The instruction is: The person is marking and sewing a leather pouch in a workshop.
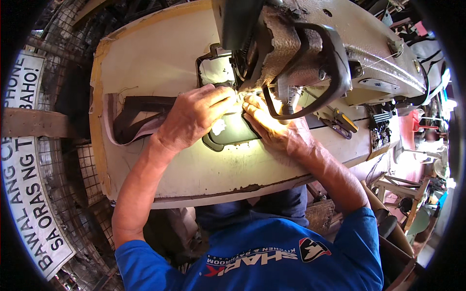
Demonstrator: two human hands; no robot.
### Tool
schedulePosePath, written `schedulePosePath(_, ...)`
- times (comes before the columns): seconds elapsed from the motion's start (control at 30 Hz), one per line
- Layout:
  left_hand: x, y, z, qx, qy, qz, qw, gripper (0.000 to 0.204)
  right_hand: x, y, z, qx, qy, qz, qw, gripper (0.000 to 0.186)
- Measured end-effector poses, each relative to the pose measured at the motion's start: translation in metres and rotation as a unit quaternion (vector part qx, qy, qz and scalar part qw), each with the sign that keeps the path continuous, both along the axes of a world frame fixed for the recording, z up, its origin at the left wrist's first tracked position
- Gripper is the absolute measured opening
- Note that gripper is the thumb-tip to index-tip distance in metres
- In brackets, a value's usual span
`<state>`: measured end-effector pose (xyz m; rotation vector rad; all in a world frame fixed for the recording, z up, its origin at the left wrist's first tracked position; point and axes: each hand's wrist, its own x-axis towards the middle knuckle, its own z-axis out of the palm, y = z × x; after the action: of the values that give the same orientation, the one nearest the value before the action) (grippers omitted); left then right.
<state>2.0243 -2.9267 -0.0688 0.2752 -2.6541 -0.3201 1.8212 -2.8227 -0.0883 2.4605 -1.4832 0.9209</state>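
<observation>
Both my hands meet at the needle area of a large sewing machine (383,65), under a bright work light. My left hand (196,116) has its fingers closed in a pinch just left of the needle area. A dark fabric strip with a pale edge (143,104) lies looped on the table and runs in behind that hand; the fingers hide the part they grip. Close to it, my right hand (279,126) has its fingers bent and pressed together beside the machine's foot. What lies under those fingertips is hidden by the hand and glare.
A black curved guard (335,72) stands over my right hand. The pale table (194,179) has a worn, chipped front edge. Right of my hand lies a yellow-and-black hand tool (345,122). Wire mesh and a white sign (36,213) stand at the left, wooden frames (405,194) at the right.
</observation>
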Motion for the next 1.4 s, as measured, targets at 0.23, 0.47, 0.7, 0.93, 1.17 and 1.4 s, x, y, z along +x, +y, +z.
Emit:
schedulePosePath(0.23, -0.004, -0.002, -0.005, 0.004, 0.015, -0.008, 1.0, 0.026, -0.006, 0.009, -0.008, 0.031, -0.012, -0.021, 0.999, 0.016)
schedulePosePath(0.47, -0.003, -0.002, -0.008, -0.016, 0.034, -0.002, 0.999, 0.025, -0.109, 0.121, 0.012, -0.123, -0.017, -0.457, 0.88, 0.043)
schedulePosePath(0.7, -0.005, -0.002, -0.005, -0.001, 0.018, 0.003, 1.0, 0.026, -0.135, 0.136, -0.018, -0.06, -0.026, -0.503, 0.862, 0.039)
schedulePosePath(0.93, -0.001, -0.002, -0.008, 0.027, 0.002, 0.023, 0.999, 0.023, -0.131, 0.136, -0.016, -0.033, -0.004, -0.511, 0.859, 0.036)
schedulePosePath(1.17, -0.005, -0.001, -0.004, 0.012, -0.002, 0.016, 1.0, 0.02, -0.134, 0.138, -0.018, -0.031, -0.01, -0.52, 0.854, 0.036)
schedulePosePath(1.4, -0.003, 0.001, -0.001, -0.005, 0.015, 0.015, 1.0, 0.019, -0.093, 0.118, -0.002, -0.134, 0.004, -0.356, 0.925, 0.049)
